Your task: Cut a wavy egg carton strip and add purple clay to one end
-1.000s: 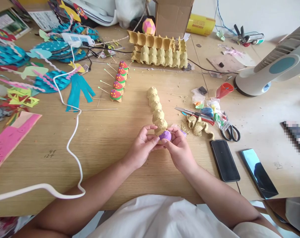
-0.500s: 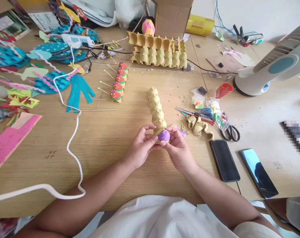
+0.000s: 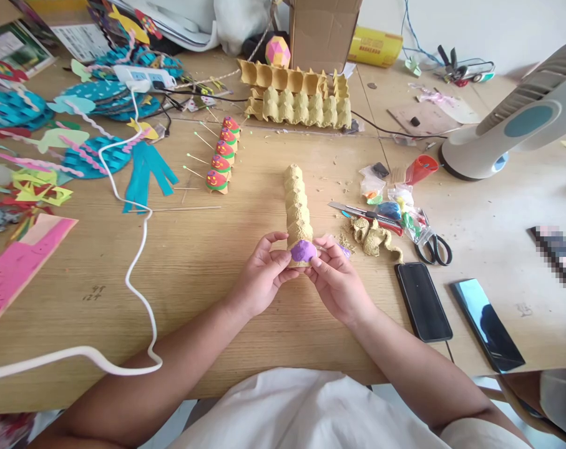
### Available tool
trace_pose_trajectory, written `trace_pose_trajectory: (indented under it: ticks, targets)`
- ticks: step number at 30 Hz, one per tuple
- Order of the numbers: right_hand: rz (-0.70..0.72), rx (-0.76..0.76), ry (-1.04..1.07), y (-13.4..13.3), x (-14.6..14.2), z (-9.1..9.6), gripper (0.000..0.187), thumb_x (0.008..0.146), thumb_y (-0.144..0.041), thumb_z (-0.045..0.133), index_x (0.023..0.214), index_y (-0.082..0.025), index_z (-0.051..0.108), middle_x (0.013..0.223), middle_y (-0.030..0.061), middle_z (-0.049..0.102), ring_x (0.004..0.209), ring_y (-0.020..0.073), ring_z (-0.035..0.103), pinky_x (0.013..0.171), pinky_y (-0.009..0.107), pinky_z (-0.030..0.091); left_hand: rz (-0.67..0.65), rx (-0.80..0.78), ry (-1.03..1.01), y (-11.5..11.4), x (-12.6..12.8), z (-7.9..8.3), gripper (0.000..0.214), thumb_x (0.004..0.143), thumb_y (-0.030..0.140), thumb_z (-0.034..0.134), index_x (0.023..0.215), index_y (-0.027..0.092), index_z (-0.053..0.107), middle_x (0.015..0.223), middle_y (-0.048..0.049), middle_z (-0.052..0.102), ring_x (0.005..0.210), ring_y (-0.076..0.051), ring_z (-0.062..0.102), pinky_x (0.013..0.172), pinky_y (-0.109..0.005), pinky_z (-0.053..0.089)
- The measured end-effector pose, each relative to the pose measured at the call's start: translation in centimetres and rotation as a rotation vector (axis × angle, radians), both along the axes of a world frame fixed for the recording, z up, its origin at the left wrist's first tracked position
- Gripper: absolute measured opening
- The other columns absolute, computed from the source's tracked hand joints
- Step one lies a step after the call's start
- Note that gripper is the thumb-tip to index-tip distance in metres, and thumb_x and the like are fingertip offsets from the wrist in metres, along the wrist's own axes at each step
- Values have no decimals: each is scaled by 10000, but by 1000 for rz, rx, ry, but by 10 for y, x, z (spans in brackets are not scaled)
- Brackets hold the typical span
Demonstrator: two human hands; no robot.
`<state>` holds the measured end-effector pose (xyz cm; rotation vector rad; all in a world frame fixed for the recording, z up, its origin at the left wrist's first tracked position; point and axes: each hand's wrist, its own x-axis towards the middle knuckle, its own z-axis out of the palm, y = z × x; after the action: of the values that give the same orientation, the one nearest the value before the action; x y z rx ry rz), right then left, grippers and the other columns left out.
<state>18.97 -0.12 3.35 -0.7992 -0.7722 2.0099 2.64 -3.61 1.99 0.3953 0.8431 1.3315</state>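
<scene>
A chain of tan egg-carton cups (image 3: pixel 296 202) lies lengthwise in the middle of the wooden table (image 3: pixel 208 268). A lump of purple clay (image 3: pixel 303 251) sits on its near end cup. My left hand (image 3: pixel 261 274) grips that end cup from the left, fingers curled round it. My right hand (image 3: pixel 336 277) pinches the purple clay from the right with thumb and fingertips. Both forearms reach in from the bottom of the view.
A painted cup caterpillar (image 3: pixel 223 153) with pins lies to the left, an egg tray (image 3: pixel 296 100) behind. Carton scraps (image 3: pixel 374 237), a knife (image 3: pixel 364 215), scissors (image 3: pixel 432 246) and two phones (image 3: pixel 423 301) lie to the right. A fan (image 3: pixel 507 131) stands far right; a white cable (image 3: pixel 137 262) loops left.
The cup chain has straightened and lifted slightly at its near end. The purple clay has been pressed flatter onto the end cup, and both hands shifted a little upward.
</scene>
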Motion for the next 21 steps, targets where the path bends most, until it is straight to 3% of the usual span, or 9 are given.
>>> trace_pose_trajectory:
  ticks: [9, 21]
  targets:
    - [-21, 20, -22, 1, 0, 2, 320, 794, -308, 871, 1008, -292, 635, 802, -55, 594, 751, 126, 588, 798, 295, 526, -10, -3, 8, -1, 1, 1, 502, 797, 311, 871, 1181, 263, 551, 738, 73, 723, 751, -129, 768, 663, -181, 590]
    - [-33, 99, -88, -6, -3, 8, 401, 794, -319, 856, 1101, -313, 598, 984, -13, 648, 905, 172, 600, 842, 326, 505, 7, 3, 23, -2, 5, 5, 522, 795, 324, 877, 1194, 268, 545, 766, 62, 747, 769, -133, 758, 723, -223, 597]
